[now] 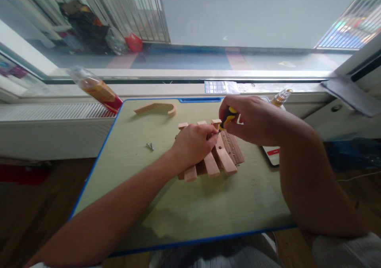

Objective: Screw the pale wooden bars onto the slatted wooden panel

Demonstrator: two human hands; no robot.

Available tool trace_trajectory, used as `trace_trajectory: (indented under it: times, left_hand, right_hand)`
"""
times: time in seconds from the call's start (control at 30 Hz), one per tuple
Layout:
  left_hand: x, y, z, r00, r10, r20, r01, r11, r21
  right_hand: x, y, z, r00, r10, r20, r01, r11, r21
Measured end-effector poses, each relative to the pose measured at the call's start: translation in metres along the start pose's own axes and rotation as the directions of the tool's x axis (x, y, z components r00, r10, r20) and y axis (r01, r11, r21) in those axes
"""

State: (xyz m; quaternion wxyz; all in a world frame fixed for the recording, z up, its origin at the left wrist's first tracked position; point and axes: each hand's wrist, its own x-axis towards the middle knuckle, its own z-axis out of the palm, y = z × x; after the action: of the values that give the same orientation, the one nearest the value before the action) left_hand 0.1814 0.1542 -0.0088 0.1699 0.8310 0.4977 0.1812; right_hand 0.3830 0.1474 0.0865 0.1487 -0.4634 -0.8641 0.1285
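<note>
Fingers (228,102) of the right hand (253,117) are closed around a yellow-and-black screwdriver (228,116), tip down at a slatted wooden assembly (212,166) near the middle of the desk (238,204). Left hand (193,141) lies across it; whether its fingers pinch anything cannot be told. Clocked from the assembly: loose screws (150,146) at nine, labelled plastic bottle (100,91) at ten, gridded packet (218,87) at twelve, small bottle (281,97) at two. Contents of these containers: not discernible.
</note>
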Motion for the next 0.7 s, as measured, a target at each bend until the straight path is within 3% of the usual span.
trace_trajectory:
  times: [0.2,0.37,0.57,0.7]
  left_hand:
    - [-0.0009,-0.0035,0.0043,1.0,-0.016,-0.002,0.016,1.0,-0.018]
    - [-0.001,-0.0033,0.0038,1.0,-0.016,-0.005,0.016,1.0,-0.007]
    - [-0.0009,-0.0005,0.0004,1.0,0.003,0.005,-0.003,1.0,0.011]
    - [-0.0011,-0.0004,0.0005,1.0,-0.011,0.004,0.011,1.0,-0.003]
  right_hand:
    - [0.0036,-0.0022,0.0038,0.993,0.068,-0.091,-0.075,0.994,-0.073]
    - [0.0051,-0.0029,0.0064,0.992,0.091,-0.088,-0.102,0.987,-0.124]
    - [0.0017,-0.0009,0.0042,1.0,0.022,-0.022,-0.023,0.999,-0.026]
    - [0.0023,-0.002,0.0038,0.998,0.007,-0.056,-0.009,0.999,-0.033]
